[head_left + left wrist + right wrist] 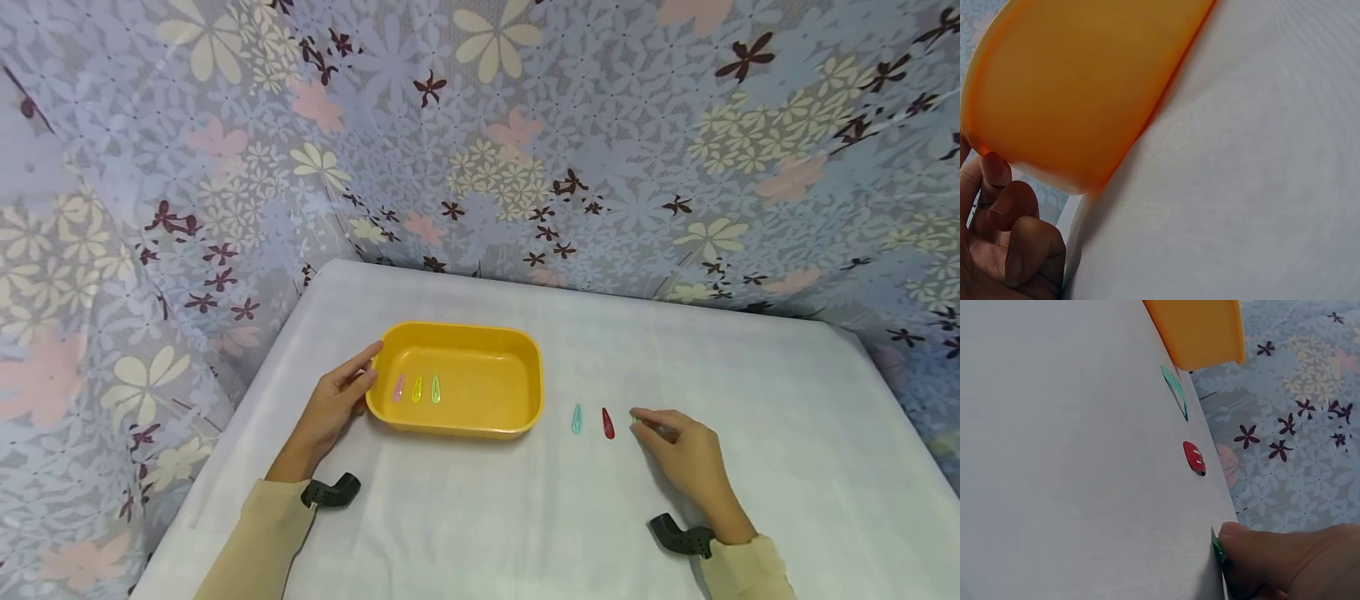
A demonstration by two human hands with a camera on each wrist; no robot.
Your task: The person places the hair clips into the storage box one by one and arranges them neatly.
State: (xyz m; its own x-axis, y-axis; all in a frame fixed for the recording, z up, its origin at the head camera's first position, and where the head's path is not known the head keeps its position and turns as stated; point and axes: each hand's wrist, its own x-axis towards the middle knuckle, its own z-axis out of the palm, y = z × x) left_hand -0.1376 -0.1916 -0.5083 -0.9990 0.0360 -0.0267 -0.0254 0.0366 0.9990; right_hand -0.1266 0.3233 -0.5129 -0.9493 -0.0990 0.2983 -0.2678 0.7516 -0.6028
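Observation:
At its left end, a yellow plastic tray [465,431] is held at the rim by my left hand [335,406]. In the left wrist view, curled fingers [1022,244] show below the tray's corner. Inside the tray, pink [399,388], yellow [417,389] and light green [436,389] snap hair clips lie in a row on the left side. My right hand [686,454] pinches a green hair clip [1217,549] between thumb and fingertips, low over the cloth. Just left of it lie a red hair clip [608,423] and a turquoise hair clip [577,419].
A white cloth [465,525] covers the table. Behind and to the left hangs a floral curtain [420,150], close to the table's far edge. Dark curved wrist mounts [681,536] stick out from both sleeves.

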